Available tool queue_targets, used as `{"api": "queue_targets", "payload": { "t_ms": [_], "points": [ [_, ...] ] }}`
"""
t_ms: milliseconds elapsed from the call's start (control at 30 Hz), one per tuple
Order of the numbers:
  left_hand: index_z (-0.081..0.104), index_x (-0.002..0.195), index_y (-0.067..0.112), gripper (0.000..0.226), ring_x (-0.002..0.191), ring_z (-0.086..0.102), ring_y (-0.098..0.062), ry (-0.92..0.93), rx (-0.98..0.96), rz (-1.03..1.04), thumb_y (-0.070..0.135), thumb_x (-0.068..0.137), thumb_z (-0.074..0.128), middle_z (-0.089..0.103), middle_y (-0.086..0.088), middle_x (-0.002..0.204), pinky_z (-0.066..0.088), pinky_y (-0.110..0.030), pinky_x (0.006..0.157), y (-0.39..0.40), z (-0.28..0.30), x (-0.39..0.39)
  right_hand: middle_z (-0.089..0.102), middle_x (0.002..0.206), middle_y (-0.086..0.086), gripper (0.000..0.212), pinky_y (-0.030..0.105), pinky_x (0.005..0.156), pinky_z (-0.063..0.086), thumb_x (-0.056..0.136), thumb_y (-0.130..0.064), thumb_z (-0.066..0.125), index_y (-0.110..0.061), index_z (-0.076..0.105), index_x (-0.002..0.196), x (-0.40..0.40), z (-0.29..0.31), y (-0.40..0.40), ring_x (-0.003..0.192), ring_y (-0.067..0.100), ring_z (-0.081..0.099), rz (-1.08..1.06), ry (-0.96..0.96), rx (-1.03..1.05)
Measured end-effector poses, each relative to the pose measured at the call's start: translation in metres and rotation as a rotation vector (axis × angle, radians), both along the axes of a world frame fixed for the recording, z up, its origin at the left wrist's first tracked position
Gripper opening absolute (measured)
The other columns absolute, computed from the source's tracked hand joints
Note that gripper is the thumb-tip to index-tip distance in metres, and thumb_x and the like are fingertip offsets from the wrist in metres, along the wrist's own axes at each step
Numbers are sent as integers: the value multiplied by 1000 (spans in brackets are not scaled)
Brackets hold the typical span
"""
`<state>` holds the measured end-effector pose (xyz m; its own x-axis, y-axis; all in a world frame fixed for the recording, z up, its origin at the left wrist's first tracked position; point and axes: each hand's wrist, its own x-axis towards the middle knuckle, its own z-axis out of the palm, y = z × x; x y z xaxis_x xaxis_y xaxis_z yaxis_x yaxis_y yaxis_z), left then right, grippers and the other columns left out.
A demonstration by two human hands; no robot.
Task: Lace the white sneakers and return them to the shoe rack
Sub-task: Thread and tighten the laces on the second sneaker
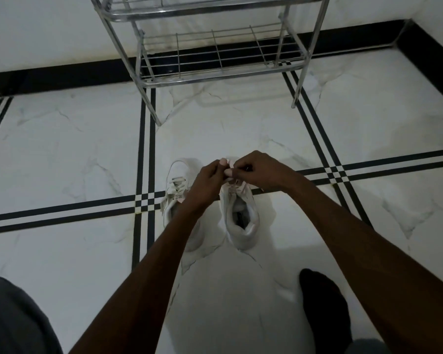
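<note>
Two white sneakers stand side by side on the marble floor, toes pointing away from me. The left sneaker (177, 186) has its laces crossed and is partly hidden by my left forearm. Over the front of the right sneaker (241, 221), my left hand (210, 178) and my right hand (256, 172) meet, each pinching a white lace (230, 166). The metal shoe rack (215, 72) stands just beyond the sneakers; its lower shelf is bare, and only the front edge of the tier above shows.
White marble floor tiles with black stripe borders (146, 200) surround the shoes. A black skirting runs along the white wall behind the rack. My foot in a dark sock (325, 310) rests at the lower right, and a grey trouser knee (13, 318) fills the lower left.
</note>
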<state>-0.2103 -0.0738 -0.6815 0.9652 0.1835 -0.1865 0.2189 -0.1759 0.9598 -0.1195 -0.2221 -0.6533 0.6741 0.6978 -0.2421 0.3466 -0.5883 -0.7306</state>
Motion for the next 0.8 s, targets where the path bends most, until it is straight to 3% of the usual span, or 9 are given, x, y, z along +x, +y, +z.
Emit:
{"api": "queue_targets", "payload": {
  "t_ms": [67,133,200,333,433,500,567,700,800],
  "points": [
    [65,97,8,42,81,71,-5,62,-6,29,39,110,39,72,-2,87,56,-24,78,-5,-5,0,75,74,2,26,30,67,54,86,-41,73,-17,78,79,5,1,-7,68,17,71,-9,-23,7],
    [65,101,9,42,95,73,-20,102,24,87,47,105,47,75,-8,97,60,-48,90,-6,-10,2,78,78,2,10,31,71,62,79,-23,81,-15,81,85,10,-2,-12,67,11,74,-68,-56,52],
    [66,104,12,41,102,72,-24,127,16,151,50,102,51,76,-7,102,57,-58,95,-9,-11,4,78,78,3,11,36,70,63,74,-15,84,-13,82,84,11,-8,-11,65,11,73,-149,-139,114],
    [69,116,18,34,102,72,-17,73,58,152,43,105,49,77,1,106,59,-54,92,-13,-11,3,79,82,3,15,22,69,61,73,-20,85,-13,82,86,7,-17,-7,68,5,72,-312,-127,223],
    [62,134,24,39,121,64,-27,2,352,76,37,98,53,72,-4,128,52,-56,102,1,-28,3,79,85,4,22,42,76,64,69,-24,88,-15,81,87,4,-21,-10,81,16,76,-414,89,350],
    [66,124,28,34,133,50,-38,79,607,72,40,94,55,66,-5,133,37,-64,109,9,-36,4,79,88,8,24,43,78,63,70,-25,88,-13,81,90,3,-22,-11,83,19,76,-434,211,399],
    [71,112,21,30,134,39,-39,83,742,126,43,97,56,58,-10,132,30,-57,112,14,-34,2,78,90,16,25,47,82,62,75,-27,85,-9,80,92,2,-20,-10,82,26,76,-466,320,440],
    [71,101,9,40,124,35,-24,-19,417,304,43,103,50,49,-7,122,43,-28,102,26,-10,-12,77,100,16,32,46,90,59,87,-34,74,-4,78,95,1,-22,-7,95,32,73,-504,491,452],
    [73,104,6,35,127,39,-33,68,609,389,34,102,52,55,-12,125,38,-52,108,44,-9,-21,77,100,16,30,37,84,59,81,-25,77,1,76,96,11,-43,-14,97,27,73,-659,500,277]
  ]
}}
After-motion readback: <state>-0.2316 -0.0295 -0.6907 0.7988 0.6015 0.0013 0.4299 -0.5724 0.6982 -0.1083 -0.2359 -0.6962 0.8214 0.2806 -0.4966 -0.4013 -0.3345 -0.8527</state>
